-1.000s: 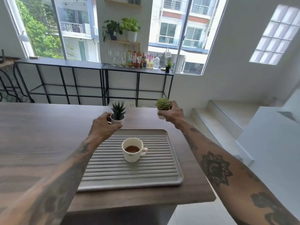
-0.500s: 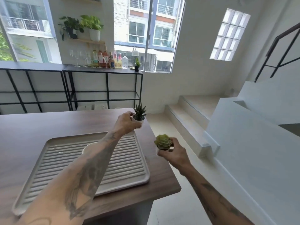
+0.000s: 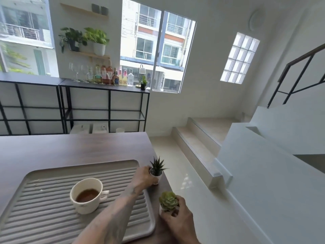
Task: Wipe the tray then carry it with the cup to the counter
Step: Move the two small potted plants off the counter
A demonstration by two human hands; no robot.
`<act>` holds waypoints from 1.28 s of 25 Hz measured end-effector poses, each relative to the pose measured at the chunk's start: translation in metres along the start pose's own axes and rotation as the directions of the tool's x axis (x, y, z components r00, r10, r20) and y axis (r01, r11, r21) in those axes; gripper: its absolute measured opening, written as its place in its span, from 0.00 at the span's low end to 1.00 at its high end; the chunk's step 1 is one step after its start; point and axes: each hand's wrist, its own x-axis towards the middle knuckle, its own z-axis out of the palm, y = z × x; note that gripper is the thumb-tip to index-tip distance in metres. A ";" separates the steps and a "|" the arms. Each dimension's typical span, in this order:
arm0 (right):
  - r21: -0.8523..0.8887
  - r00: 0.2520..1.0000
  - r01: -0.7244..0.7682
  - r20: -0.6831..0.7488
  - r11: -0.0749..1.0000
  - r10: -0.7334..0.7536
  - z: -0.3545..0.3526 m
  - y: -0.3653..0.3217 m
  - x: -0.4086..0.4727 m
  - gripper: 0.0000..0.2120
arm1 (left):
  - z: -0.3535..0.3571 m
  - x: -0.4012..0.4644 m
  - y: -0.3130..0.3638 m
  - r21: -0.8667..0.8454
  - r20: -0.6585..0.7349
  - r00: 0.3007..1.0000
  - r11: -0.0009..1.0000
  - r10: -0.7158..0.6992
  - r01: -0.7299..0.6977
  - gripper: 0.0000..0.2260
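Note:
A grey ribbed tray [image 3: 44, 219] lies on the wooden table [image 3: 70, 148], at its right end. On the tray stands a white cup [image 3: 87, 197] holding brown liquid, handle pointing right. My left hand [image 3: 144, 177] reaches across the tray's right rim and grips a small spiky plant [image 3: 157, 169] in a white pot, set on the table strip beside the tray. My right hand [image 3: 177, 220] grips a rosette succulent [image 3: 168, 201] in a white pot near the table's right edge. The pot's base is hidden by my fingers.
Right of the table the floor drops to beige steps [image 3: 198, 143] and a white stair wall [image 3: 263, 173]. Behind the table a black metal shelf [image 3: 105, 103] carries bottles, glasses and a small plant under the windows.
The view swung down and left, bringing the cup back into sight. Both hands lowered their potted plants toward the table strip right of the tray.

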 end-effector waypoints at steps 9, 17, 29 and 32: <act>-0.050 0.988 -0.042 0.146 0.998 0.049 -0.013 -0.006 0.002 0.46 | -0.007 -0.025 0.000 0.121 -0.074 0.982 0.979 0.174 -0.165 0.30; -0.265 0.901 0.382 -0.105 0.885 -0.420 -0.045 -0.095 -0.011 0.25 | -0.124 -0.159 -0.036 0.376 -0.437 0.785 0.882 0.440 -0.285 0.11; -0.519 0.738 0.675 0.459 0.525 -0.495 0.058 -0.252 -0.034 0.29 | -0.263 -0.253 -0.086 0.509 -0.439 0.898 0.832 0.029 0.222 0.33; -0.525 0.744 0.668 0.469 0.528 -0.475 0.064 -0.241 -0.037 0.29 | -0.263 -0.258 -0.094 0.520 -0.430 0.903 0.822 0.017 0.232 0.33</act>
